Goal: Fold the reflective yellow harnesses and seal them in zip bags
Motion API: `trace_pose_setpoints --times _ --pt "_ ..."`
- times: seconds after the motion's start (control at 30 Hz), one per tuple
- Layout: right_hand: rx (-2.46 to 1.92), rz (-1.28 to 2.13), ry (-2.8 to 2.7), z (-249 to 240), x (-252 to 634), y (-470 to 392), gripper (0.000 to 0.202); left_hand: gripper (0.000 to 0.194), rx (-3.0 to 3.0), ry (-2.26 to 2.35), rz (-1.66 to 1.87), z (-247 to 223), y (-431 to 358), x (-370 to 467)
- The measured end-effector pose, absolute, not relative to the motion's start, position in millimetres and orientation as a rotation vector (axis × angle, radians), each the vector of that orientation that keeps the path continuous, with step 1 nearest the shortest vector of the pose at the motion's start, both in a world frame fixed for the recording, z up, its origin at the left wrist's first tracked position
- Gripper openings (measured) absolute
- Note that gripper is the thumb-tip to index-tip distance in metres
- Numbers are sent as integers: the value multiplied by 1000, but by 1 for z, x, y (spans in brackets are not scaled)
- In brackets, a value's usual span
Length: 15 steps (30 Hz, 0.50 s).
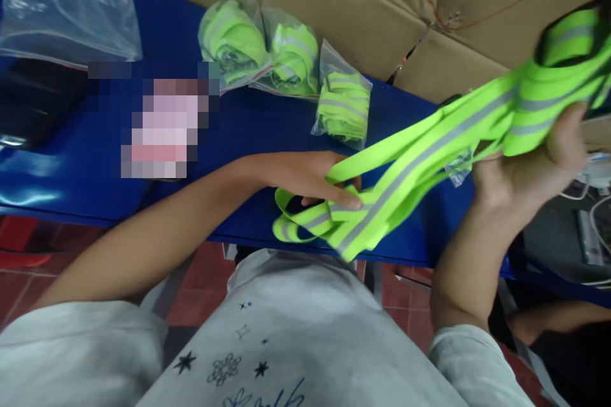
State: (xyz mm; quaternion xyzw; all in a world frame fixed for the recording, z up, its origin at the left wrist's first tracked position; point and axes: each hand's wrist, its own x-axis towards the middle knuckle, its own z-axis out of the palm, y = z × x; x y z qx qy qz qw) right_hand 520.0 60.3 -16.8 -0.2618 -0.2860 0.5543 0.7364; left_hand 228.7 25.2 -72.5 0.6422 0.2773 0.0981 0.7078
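Note:
A neon yellow-green reflective strap (415,159) with grey stripes stretches across the front of the blue table (248,121). My left hand (329,181) is closed on its lower end, where several folded loops hang near the table edge. Raised at the right, my right hand (539,165) grips the strap's upper, wider part, thumb against the bands. A black-lined loop shows above that hand. A small clear plastic piece (459,166) hangs by the strap between the two hands.
Three clear bags of coiled green straps (233,38) lie along the table's back edge. A large clear plastic bag (67,6) and a black object (38,102) are at the left, beside a pixelated patch. Cardboard (363,6) stands behind; another person's arm (563,321) shows lower right.

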Motion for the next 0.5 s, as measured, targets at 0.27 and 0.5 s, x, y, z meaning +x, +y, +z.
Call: trace_pose_setpoints --times 0.27,0.5 --pt "-678 1374 -908 -27 515 61 21 49 1923 881 87 -50 1 175" --pt "-770 1240 -1418 10 474 39 32 57 1262 456 926 -53 34 222"
